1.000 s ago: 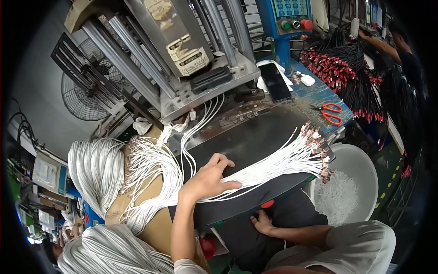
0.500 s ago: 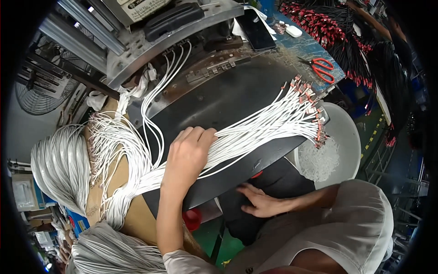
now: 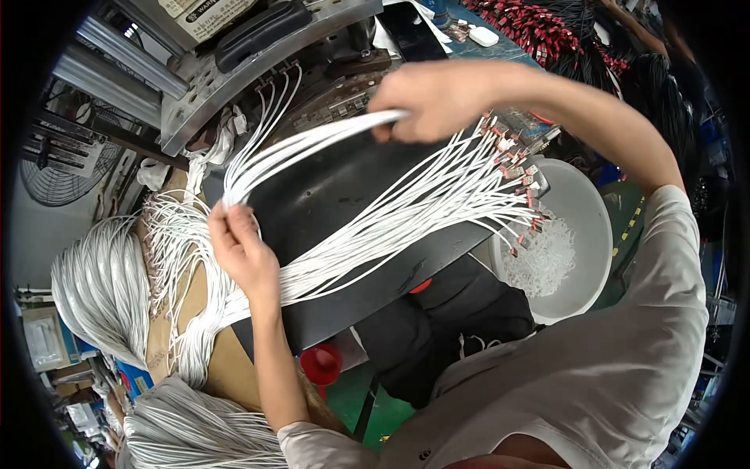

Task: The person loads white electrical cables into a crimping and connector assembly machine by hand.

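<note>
My left hand (image 3: 244, 246) is closed around a few white cables at the left side of the black work surface (image 3: 336, 176). From it, a short bundle of white cables (image 3: 312, 139) arcs up to my right hand (image 3: 437, 102), whose fingers are closed on its other end and blurred by motion. Thin white leads (image 3: 269, 113) run from the machine (image 3: 273, 66) down to my left hand. Below both hands a large sheaf of white cables (image 3: 391, 211) lies across the surface, with metal-and-red connectors (image 3: 519, 176) at its right end.
A white bucket (image 3: 598, 242) with clear scraps stands right of the surface. Coiled grey-white cables (image 3: 98, 289) lie at left, near a cardboard sheet (image 3: 230, 363). A red cup-like container (image 3: 320, 363) sits below the surface. A phone (image 3: 414, 31) rests at the back.
My right hand has risen from my lap to above the work surface and now holds cable ends. My left hand has moved left off the large sheaf and grips the smaller bundle.
</note>
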Demonstrator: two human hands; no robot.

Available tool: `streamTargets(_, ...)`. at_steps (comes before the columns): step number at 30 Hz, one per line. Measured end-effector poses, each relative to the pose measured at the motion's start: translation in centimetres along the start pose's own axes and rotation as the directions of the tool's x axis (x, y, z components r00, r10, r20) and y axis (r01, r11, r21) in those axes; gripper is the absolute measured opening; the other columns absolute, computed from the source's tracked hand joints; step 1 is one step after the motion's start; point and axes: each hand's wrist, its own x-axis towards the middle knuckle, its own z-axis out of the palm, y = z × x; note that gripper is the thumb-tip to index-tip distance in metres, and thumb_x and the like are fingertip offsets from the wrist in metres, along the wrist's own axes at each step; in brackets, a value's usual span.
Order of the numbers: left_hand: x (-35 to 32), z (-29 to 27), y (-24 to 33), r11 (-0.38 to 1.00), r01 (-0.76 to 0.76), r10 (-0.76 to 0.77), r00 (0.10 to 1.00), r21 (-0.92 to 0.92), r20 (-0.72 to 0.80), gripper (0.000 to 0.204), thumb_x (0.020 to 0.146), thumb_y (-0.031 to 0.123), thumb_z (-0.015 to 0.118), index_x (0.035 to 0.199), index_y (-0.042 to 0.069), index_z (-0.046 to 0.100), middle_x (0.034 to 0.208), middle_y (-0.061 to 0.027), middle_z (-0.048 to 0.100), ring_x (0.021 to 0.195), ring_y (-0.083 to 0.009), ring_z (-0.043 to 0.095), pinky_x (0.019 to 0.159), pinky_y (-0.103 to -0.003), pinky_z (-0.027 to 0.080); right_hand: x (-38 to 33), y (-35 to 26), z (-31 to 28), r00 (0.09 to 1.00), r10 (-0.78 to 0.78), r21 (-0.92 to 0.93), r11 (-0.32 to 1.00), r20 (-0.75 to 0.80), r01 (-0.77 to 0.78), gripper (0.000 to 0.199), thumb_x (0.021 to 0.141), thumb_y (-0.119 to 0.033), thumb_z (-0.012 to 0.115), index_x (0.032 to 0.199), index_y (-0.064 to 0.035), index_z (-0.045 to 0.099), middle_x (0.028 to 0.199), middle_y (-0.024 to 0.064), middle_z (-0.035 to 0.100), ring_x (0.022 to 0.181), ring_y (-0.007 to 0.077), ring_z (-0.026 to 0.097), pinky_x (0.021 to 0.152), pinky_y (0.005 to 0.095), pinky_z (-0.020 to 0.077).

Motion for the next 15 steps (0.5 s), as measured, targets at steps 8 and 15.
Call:
streamTargets(8,0.3,2.4,1.0,0.684,-0.703,0.404,0.586,0.194,0.702,0.015,0.1,0.012,0.061,0.104,-0.002,0.059,0.08,-0.0035,0.06,0.067,-0.009,0.05,0.061,-0.023,0.042,1.8,5.3,0.1,0.901,-0.433,-0.014,0.901,0.023,0.434,0.033,0.091,-0.026,0.069,0.106,0.0034,0.065,0.089,0.0076,0.07,0.077,0.022,0.065,0.075,0.0375,0.0507)
streamTargets(15,2.7,-0.3,1.4,0.803,0.585,-0.433,0.702,-0.112,0.565,0.022,0.103,0.017,0.056,0.11,-0.002,0.063,0.067,0.003,0.051,0.056,-0.0029,0.041,0.05,-0.019,0.032,-0.3,7.5,-1.0,0.993,-0.116,0.476,0.875,0.031,0.088,0.035,0.1,-0.027,0.061,0.11,0.0056,0.063,0.094,0.0065,0.068,0.074,0.011,0.062,0.075,0.0296,0.0511)
